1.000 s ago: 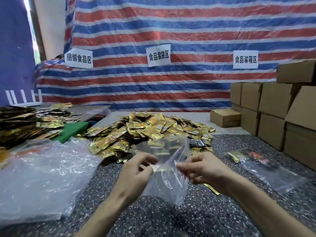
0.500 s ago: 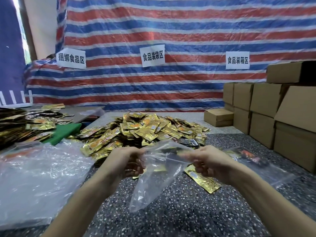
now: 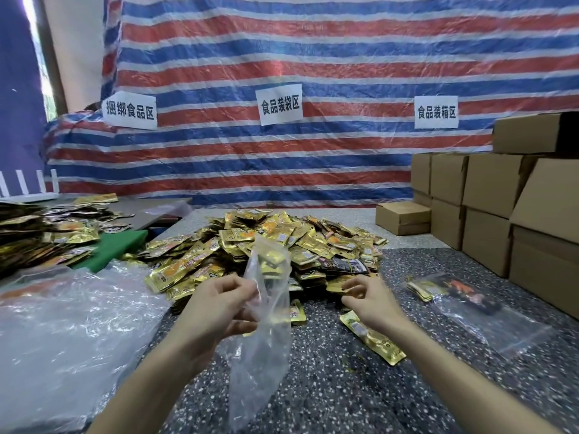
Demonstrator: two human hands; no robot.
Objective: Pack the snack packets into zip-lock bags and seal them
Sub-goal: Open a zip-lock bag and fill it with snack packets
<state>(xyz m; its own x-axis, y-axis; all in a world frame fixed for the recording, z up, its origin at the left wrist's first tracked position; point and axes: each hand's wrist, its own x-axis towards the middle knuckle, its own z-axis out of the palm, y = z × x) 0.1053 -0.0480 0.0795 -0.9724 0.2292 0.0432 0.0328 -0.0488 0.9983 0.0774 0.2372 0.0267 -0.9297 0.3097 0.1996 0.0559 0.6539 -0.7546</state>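
One bag filled, the next one in hand, most of the heap not yet packed.
The left hand [image 3: 216,308] pinches a zip-lock bag [image 3: 266,355], seemingly empty, just before the pile of snack packets [image 3: 282,239]; the right hand [image 3: 366,300], fingers curled, is at the pile's near edge; whether it grips a packet I cannot tell; a filled bag [image 3: 463,296] lies to the right on the table [image 3: 329,402]; its seal is too blurred to judge.

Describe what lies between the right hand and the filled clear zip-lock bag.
Head view: only bare speckled table separates the right hand from the filled clear zip-lock bag.
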